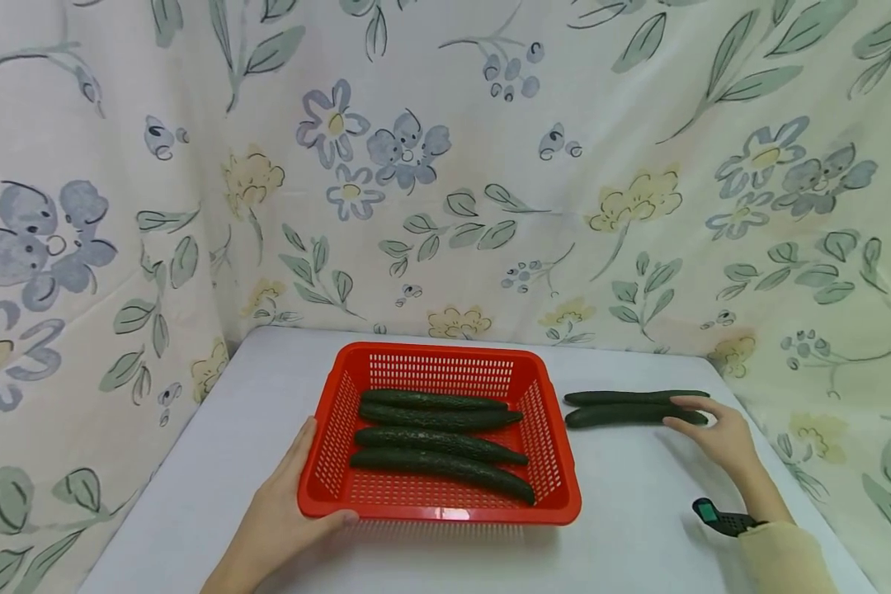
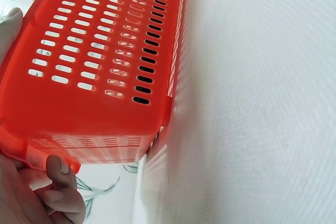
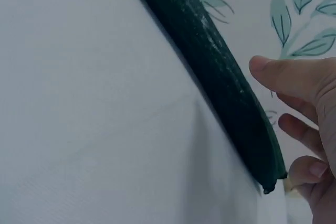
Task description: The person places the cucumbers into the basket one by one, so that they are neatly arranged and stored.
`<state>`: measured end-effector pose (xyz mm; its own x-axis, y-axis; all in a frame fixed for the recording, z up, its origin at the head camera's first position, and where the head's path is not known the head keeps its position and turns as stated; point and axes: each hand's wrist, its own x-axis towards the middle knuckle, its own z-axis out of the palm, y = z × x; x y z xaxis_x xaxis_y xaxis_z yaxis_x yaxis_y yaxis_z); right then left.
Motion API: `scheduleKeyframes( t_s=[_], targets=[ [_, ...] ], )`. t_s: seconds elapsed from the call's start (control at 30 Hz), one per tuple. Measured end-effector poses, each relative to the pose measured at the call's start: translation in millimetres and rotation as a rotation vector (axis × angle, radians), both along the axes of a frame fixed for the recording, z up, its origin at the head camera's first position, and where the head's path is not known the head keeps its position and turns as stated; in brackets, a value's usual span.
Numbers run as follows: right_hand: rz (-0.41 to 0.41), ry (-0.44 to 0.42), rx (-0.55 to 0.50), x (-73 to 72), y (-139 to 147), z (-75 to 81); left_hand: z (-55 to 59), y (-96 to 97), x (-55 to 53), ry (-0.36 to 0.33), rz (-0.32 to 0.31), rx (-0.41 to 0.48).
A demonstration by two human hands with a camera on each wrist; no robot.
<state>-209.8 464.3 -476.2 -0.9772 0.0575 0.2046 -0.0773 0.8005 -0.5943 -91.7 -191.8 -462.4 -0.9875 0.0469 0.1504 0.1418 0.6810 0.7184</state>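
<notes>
- We count 6 cucumbers: 4 long, dark-green, bumpy-skinned cucumbers (image 1: 438,444) in 1 red, rectangular, slotted plastic basket (image 1: 445,514), and 2 long, dark-green, slender cucumbers (image 1: 616,415) on 1 white, flat-topped table (image 1: 624,511), right of the basket.
- We see 2 bare hands: the left hand (image 1: 278,516) holds the basket's near-left corner, thumb along the front and fingers at the left side; the right hand (image 1: 723,433) hovers about the right ends of the outside pair.
- The right hand's grip is wide, thumb and fingertips apart, with nothing held; we cannot tell whether any fingertip touches a cucumber.
- We find white tabletop between the basket and the table's left edge, more in front of the outside pair, and only a narrow gap between that pair and the basket's right rim.
- The outside pair lies near the table's back edge, where 1 cream, flower-printed cloth (image 1: 445,264) hangs.
- We see the 4 in the basket lying side by side, roughly lengthwise, the nearest curving down at its right end; the outside 2 are nearly straight.
</notes>
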Motion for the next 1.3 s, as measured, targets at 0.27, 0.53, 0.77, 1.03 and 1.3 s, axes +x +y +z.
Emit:
scheduleKeyframes(
  t_s=[0.27, 0.53, 0.77, 1.03, 1.3],
  targets=[
    [0.039, -0.163, -0.013, -13.4, 1.5, 6.4, 1.0, 0.0, 0.2, -0.017, 0.005, 0.003],
    [0.067, -0.23, -0.007, -24.5, 8.9, 3.1, 0.0, -0.3, 0.2, -0.005, 0.005, 0.008],
    [0.113, -0.317, -0.038, -25.0, 12.1, -3.4, 3.1, 0.9, 0.4, -0.048, 0.017, 0.003],
    [0.14, -0.246, -0.1, -23.1, 6.8, -12.3, 3.0, 0.6, 0.5, -0.048, 0.016, 0.001],
    [0.129, -0.253, -0.08, -21.1, 12.6, -16.4, -1.4, 1.7, -0.1, -0.012, 0.012, 0.008]
  ],
)
